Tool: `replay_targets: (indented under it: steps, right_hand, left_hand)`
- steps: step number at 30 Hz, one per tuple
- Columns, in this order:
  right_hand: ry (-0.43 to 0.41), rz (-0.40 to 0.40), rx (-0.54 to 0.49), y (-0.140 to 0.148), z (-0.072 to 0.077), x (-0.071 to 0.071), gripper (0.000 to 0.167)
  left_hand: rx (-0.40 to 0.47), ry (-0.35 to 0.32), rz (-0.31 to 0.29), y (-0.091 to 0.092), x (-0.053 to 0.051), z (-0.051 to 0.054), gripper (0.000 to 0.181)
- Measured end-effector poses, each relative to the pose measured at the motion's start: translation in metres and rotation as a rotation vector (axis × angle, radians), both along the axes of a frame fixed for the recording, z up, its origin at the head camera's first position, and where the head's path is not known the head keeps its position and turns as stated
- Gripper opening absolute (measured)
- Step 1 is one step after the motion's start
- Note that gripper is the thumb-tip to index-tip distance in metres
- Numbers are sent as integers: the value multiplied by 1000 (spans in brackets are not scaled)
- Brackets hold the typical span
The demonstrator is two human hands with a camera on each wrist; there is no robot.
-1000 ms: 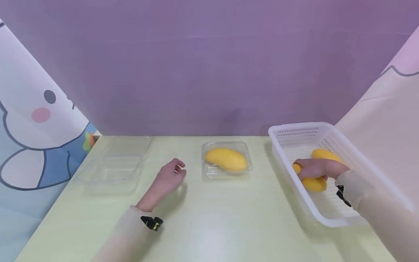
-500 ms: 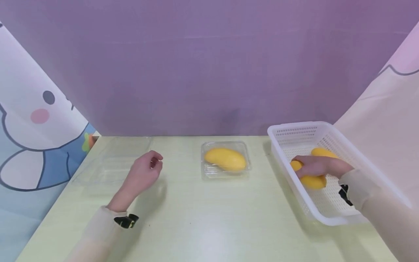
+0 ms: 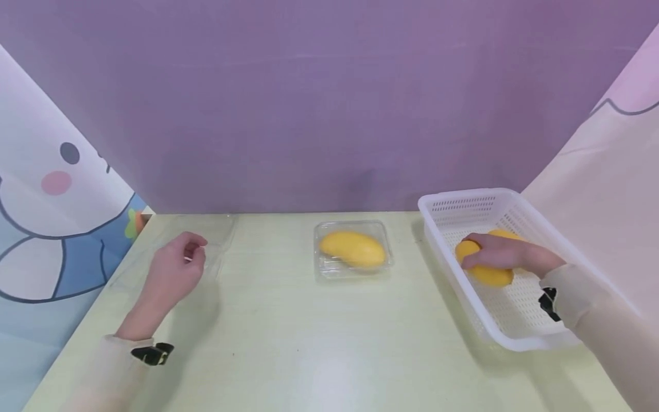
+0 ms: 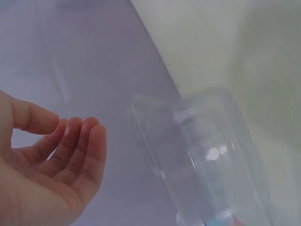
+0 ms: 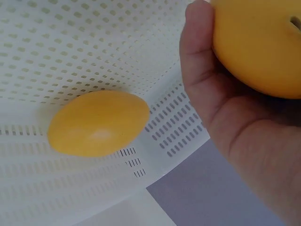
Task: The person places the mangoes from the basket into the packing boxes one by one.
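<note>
Left hand (image 3: 174, 268) aloft; right (image 3: 495, 252) round mango (image 3: 492, 277)

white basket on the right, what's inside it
One yellow fruit lies loose inside the white basket; the right hand grips another fruit, in or just above it. What lies directly beneath that hand and held fruit is covered.

I get a bright, even head view, with a pale glare patch low on the table (image 3: 268, 320) and soft shadows by the left hand (image 3: 172, 266) and basket (image 3: 463, 214). My left wrist view is dimmer and hazy; the clear box (image 4: 202, 141) looks smeared, with white glints. On the right wrist, the held mango's (image 5: 258, 47) underside falls into shade.
</note>
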State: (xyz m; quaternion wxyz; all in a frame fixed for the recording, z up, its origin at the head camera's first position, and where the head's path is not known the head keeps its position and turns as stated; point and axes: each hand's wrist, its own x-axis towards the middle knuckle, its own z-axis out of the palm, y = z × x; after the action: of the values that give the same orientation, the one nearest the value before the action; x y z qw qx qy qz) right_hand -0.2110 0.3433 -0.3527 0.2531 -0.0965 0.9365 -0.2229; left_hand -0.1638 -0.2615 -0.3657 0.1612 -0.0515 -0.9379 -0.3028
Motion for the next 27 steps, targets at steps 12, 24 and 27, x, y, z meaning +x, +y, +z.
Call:
replay_targets:
  steps: [12,24,27]
  right_hand:
    - [103,-59,-95,2,3,-4,49]
    - [160,-45,-118,-5,11,-3,51]
    - [177,-44,-117,-7,14,-2,50]
  left_hand:
    - [-17,-27,127,-45,0,5,29]
    - [-7,-95,223,-75,-2,-3,34]
    - [-15,-88,238,-81,-3,-5,34]
